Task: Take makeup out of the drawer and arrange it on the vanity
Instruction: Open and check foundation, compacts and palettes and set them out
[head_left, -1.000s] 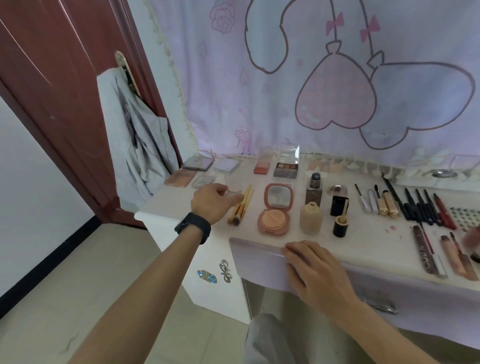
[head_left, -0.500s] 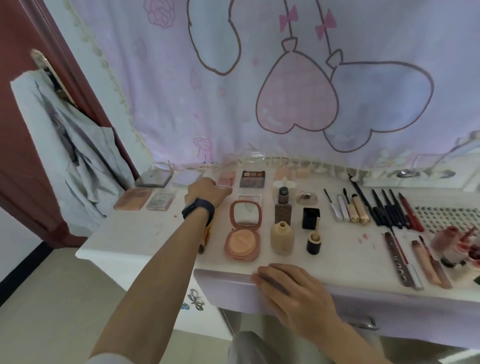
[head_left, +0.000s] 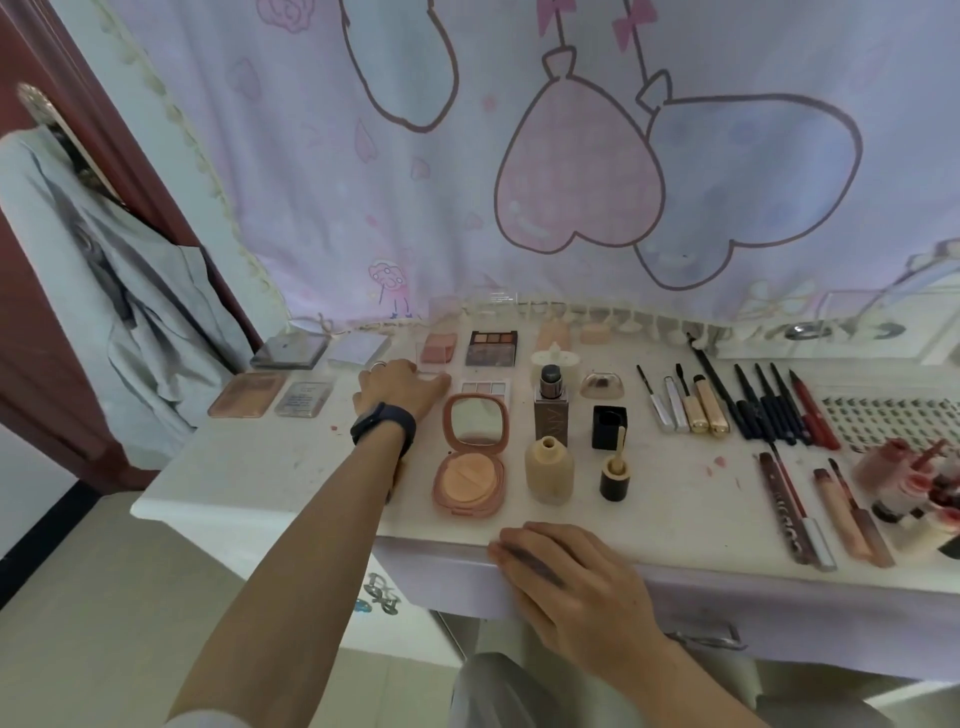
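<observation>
Makeup (head_left: 550, 415) lies in rows across the surface (head_left: 270, 467), from flat palettes left of the compact (head_left: 470, 457) to pencils (head_left: 769, 405) well to its right. The compact lies open near the front edge, with its mirror showing.

The left hand (head_left: 397, 387) reaches over the surface just left of and behind the compact, back of the hand up. Its fingertips are at the near edge of a clear blush case (head_left: 437, 348), which sits behind the compact beside a dark palette (head_left: 492, 347). The fingers are hidden under the hand, so it cannot be told whether its grip is closed on something small or only touches the case.

The right hand (head_left: 576, 587) lies flat on the front edge in front of the compact, fingers loosely straight, holding nothing. Below that edge, right of the compact, is the drawer (head_left: 810, 608) front with its handle (head_left: 709, 638). The drawer's inside is out of sight.

The step in hand looks like settling a piece into the back row. The blush case lies straight ahead of the left fingertips, and its longer side seems to run front to back, roughly in line with the forearm. The left hand is far nearer to it, while the right is better placed for the drawer. The forearm passes just left of the compact, so a sweep rightward could nudge it.
</observation>
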